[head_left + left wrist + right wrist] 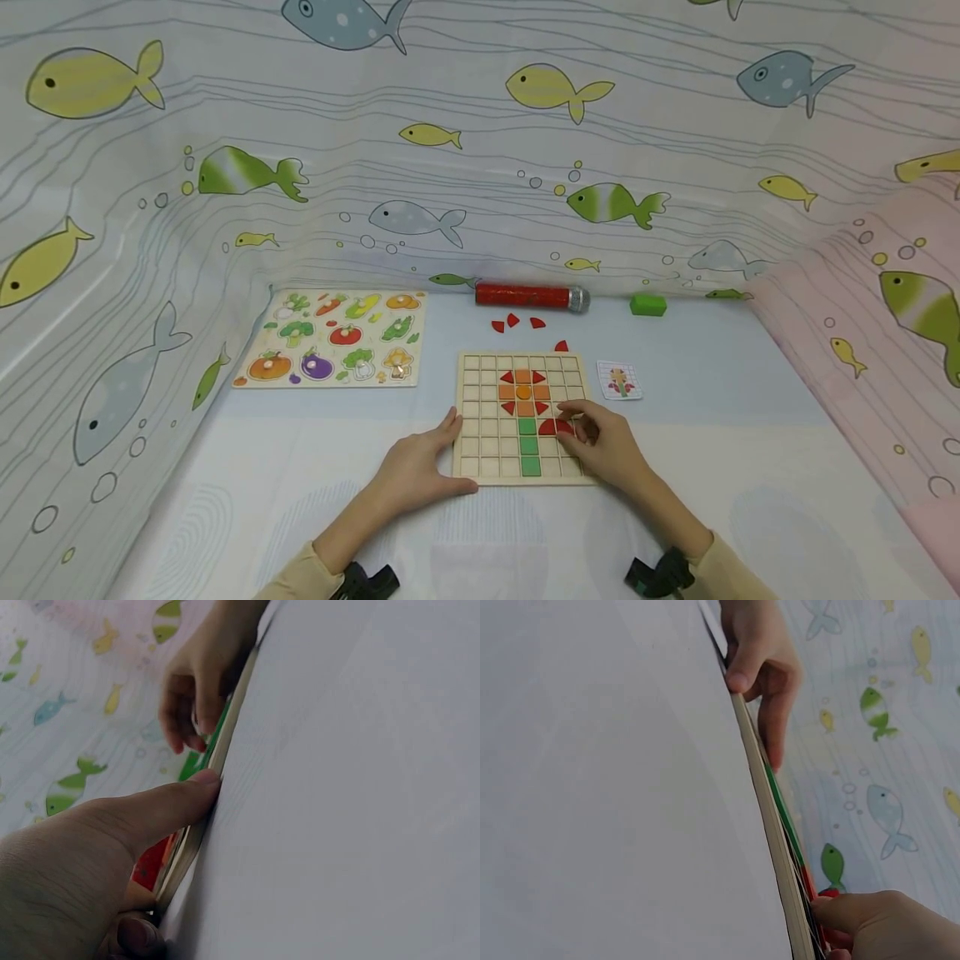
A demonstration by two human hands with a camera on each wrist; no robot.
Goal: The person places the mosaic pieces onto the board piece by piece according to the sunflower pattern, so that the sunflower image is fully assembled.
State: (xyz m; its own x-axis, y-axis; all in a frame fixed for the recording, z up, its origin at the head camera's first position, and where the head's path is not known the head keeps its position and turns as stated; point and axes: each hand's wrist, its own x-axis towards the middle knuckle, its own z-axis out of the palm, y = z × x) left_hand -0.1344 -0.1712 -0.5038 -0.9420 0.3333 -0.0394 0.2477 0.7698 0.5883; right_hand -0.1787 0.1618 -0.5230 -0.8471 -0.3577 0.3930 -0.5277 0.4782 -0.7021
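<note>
A square wooden grid board (489,457) lies flat on the table. My left hand (411,471) is at its near left corner, fingers spread: the thumb rests on the near edge and the fingertips on the left side. My right hand (603,442) is over the board's right part, thumb and fingers pinching a red quarter-round piece (565,427) beside another red piece (547,427). Left of these runs a column of green squares (529,446). Above it, orange squares (522,377) and red triangles (507,407) surround an orange round piece (522,392).
Loose red pieces (537,322) lie behind the board. A small pattern card (619,381) is to its right. At the back are a red tube with a silver end (525,295) and a green block (648,305). A vegetable puzzle board (322,342) lies at the left.
</note>
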